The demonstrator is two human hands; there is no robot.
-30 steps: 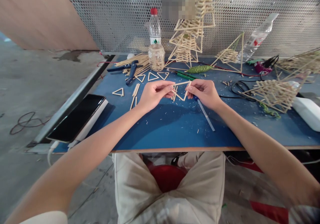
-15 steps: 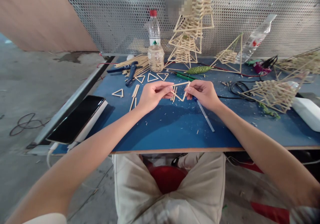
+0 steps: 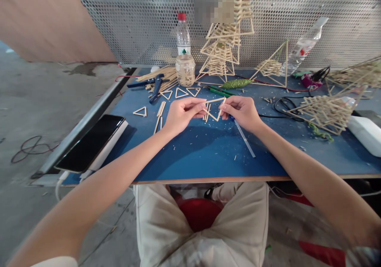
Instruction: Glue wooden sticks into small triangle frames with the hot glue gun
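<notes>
Between my two hands is a small triangle of thin wooden sticks (image 3: 216, 100), raised a little above the blue table. My left hand (image 3: 185, 114) pinches its left corner between thumb and fingers. On the opposite side, my right hand (image 3: 240, 111) grips the short right-hand stick near the upper corner. Several loose sticks (image 3: 207, 114) show behind the triangle. A clear glue stick (image 3: 245, 140) sticks out toward me from below my right hand; its other end is hidden. Left of my left hand lie more cut sticks (image 3: 161, 109) and a finished-looking stick triangle (image 3: 140, 111).
Blue-handled cutters (image 3: 156, 89) lie by a bundle of sticks (image 3: 169, 74). A jar (image 3: 185, 70), a red-capped bottle (image 3: 183, 36) and a tall stick structure (image 3: 222, 48) stand at the back. A phone (image 3: 92, 142) rests at left, a stick structure (image 3: 323, 112) at right.
Both hands hold the triangle in nearly the same place as before. The view has shifted very slightly; nothing was taken up or let go.
</notes>
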